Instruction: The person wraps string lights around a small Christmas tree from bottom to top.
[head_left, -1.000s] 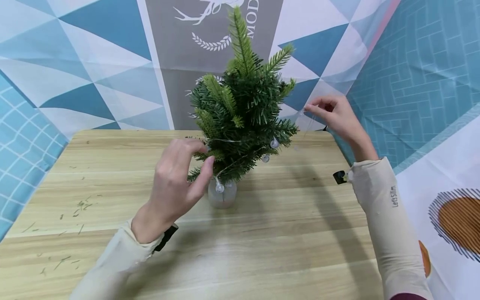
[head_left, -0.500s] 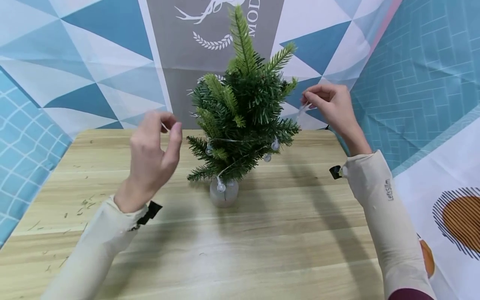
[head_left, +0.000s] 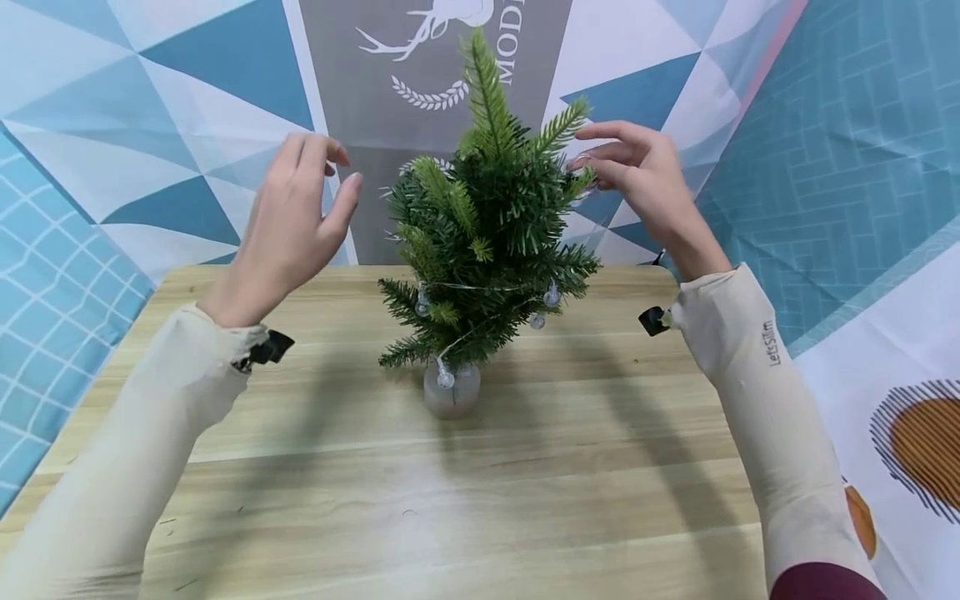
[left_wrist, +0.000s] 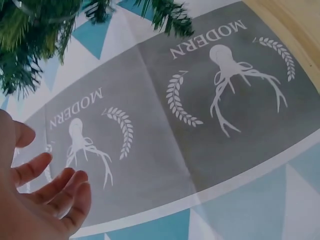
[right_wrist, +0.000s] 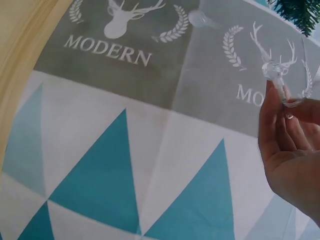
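Observation:
A small green artificial Christmas tree (head_left: 510, 208) stands upright on a frosted, pale base (head_left: 452, 398). A string of clear bulb lights (head_left: 552, 297) winds round its lower branches, with one bulb (head_left: 446, 379) hanging in front of the base. At the tree's right side, my right hand (head_left: 648, 183) pinches the light string; a clear bulb (right_wrist: 272, 71) rises above the fingers in the right wrist view. Left of the tree, my left hand (head_left: 285, 225) is raised, fingers loosely bent and thumb apart, holding nothing. Branches hide the string behind the tree.
The tree stands on a wooden table (head_left: 525, 500), with a few green needle scraps (head_left: 167, 522) at the left. Behind rises a cloth backdrop (head_left: 217, 75) with triangles and a grey deer panel. Another clear bulb (right_wrist: 200, 19) hangs free in the right wrist view.
My left hand has left the tree's lower left branches and moved left, then up. My right hand has risen slightly and come closer to the tree with the light string.

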